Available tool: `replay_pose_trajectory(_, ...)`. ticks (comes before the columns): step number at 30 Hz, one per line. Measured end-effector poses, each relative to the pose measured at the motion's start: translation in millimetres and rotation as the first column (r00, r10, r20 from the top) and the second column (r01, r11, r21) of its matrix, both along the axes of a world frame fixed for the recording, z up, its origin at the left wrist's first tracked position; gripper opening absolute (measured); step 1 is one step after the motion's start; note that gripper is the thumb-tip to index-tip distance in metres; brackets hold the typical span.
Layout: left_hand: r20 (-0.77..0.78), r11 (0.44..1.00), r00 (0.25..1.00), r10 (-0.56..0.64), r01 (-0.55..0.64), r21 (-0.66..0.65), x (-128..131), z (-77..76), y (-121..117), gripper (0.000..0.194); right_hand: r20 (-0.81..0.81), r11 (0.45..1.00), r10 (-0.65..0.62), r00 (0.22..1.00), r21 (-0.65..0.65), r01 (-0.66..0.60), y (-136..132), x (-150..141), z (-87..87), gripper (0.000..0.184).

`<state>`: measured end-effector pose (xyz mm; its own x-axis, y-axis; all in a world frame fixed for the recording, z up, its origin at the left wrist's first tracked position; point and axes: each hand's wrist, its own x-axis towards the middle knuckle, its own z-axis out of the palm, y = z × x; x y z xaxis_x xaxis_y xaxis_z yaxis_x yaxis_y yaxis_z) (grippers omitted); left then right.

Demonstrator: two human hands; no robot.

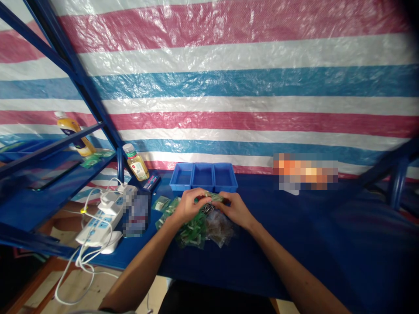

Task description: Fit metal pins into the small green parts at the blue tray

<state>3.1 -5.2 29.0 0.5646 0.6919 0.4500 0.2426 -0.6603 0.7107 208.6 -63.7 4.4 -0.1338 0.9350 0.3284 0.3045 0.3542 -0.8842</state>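
Left of the blue three-compartment tray [203,176], a blue metal shelf [62,168] holds a plastic bottle with a yellow label [73,133] and a dark flat phone or tablet [54,175]. Lower down and still left of the tray, two white power strips [100,216] rest with white cables [78,261] looping off the edge of the dark blue counter [294,235]. A pixelated patch hides whatever sits just beside them, and a small bottle of yellow drink [135,163] stands nearer the tray. Directly in front of the tray, the left hand [191,206] and right hand [234,210] curve inward, their fingertips meeting to pinch a small green circuit board [214,197]. Beneath the hands, a heap of clear plastic bags holds green parts [193,231] and brownish parts [219,227], with most of the bagged parts lying in front of the tray. To the tray's right sits a blurred orange object [304,170], impossible to identify. Behind everything hangs a tarpaulin [229,78] striped red, white and blue.
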Motion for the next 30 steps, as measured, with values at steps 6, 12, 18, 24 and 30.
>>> replay_pose_trajectory(6,-0.072,0.997,0.997,0.010,-0.004,0.082,4,-10.0,-5,0.030,0.054,0.987,-0.116,0.992,0.121,0.109,-3,-5,4.2,0.039)
replay_pose_trajectory(12,-0.120,0.996,0.993,0.022,-0.012,0.085,3,-12.7,-3,0.040,-0.029,0.992,-0.103,0.994,0.067,0.105,0,-4,-1.1,0.043)
replay_pose_trajectory(18,-0.160,0.988,0.986,0.040,-0.015,0.154,-2,-8.6,-4,0.040,-0.184,0.997,-0.011,0.983,-0.073,-0.003,3,-3,-4.9,0.037)
replay_pose_trajectory(24,-0.163,0.990,0.985,0.055,-0.034,0.134,0,-5.9,-5,0.031,-0.210,0.995,-0.082,0.974,-0.067,0.070,7,1,-11.1,0.038)
replay_pose_trajectory(30,-0.182,0.989,0.981,0.074,-0.048,0.142,-1,-6.3,-4,0.041,-0.230,0.996,-0.088,0.969,-0.018,0.086,5,0,-4.5,0.036)
